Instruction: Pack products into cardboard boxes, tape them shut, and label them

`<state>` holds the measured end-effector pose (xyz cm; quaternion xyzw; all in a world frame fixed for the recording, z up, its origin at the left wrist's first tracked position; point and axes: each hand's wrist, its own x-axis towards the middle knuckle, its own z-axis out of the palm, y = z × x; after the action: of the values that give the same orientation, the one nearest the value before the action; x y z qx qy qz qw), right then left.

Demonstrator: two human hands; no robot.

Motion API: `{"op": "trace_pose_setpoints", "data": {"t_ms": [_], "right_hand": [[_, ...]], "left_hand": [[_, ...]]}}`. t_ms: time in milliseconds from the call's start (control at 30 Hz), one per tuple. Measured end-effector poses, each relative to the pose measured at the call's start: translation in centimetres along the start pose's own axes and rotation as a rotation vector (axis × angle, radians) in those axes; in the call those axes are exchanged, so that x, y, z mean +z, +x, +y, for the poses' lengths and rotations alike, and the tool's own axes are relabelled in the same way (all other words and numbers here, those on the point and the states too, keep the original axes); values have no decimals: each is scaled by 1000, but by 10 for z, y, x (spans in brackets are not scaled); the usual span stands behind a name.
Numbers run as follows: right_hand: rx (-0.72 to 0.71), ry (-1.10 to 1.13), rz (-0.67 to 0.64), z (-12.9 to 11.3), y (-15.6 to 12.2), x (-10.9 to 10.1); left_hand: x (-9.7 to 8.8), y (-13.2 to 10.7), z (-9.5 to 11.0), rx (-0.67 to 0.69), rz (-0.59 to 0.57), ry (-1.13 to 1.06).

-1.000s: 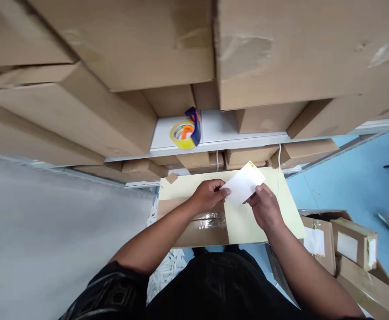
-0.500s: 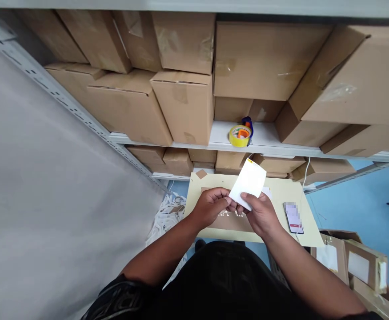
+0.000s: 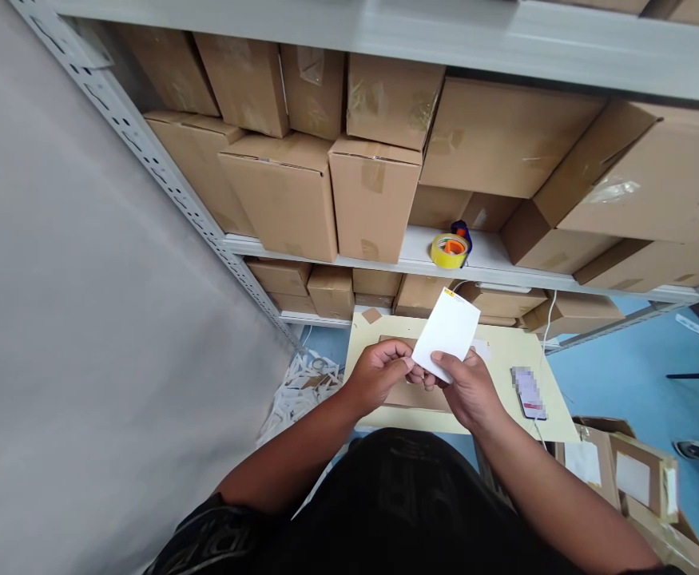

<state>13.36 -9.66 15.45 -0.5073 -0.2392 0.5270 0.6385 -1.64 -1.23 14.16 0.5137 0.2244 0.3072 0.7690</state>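
Observation:
Both hands hold a white paper slip [image 3: 448, 331] above the table; a small yellow-and-dark mark shows along its top edge. My left hand [image 3: 380, 374] is closed in a pinch at the slip's lower left corner. Across the lower right part lies the thumb of my right hand [image 3: 472, 385], its fingers curled underneath. Beneath my hands a flat brown cardboard piece or box [image 3: 418, 397] rests on the pale yellow table [image 3: 498, 415], partly hidden by them. Another white paper [image 3: 481, 348] peeks out behind the slip.
A phone [image 3: 529, 393] lies at the table's right, a white cable near it. A yellow tape roll in a dispenser [image 3: 450, 250] sits on the shelf among cardboard boxes [image 3: 376, 200]. White scraps [image 3: 292, 395] cover the floor at left; open boxes [image 3: 630, 471] stand at right.
The head view has tilted and shifted, so the shelves appear rotated. My hands keep nearly the same hold on the slip. A person's shoe has come further into view at the right.

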Motion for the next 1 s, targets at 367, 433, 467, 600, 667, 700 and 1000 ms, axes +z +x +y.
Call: {"op": "trace_pose_setpoints", "data": {"t_ms": [367,433,467,600,667,700,1000], "right_hand": [[32,-8,3,5,-8,8],[8,-25,6,4,-10,7],[3,-34,-4,3,-11,7],[16,-45,-37,2,-13,4],[31,-39,-17,2,-15,2],[35,-34,-2,2,-16,0],[-9,-42,32,4,-25,-13]], "left_hand": [[-6,-10,-7,39,20,-91],[-4,-12,-7,25,20,-78],[-3,-13,-6,19,20,-68],[3,-15,-5,7,8,-55],[5,-16,-5,8,1,-51],[6,-16,-5,10,-3,-48],[14,-19,-4,-13,-1,-11]]}}
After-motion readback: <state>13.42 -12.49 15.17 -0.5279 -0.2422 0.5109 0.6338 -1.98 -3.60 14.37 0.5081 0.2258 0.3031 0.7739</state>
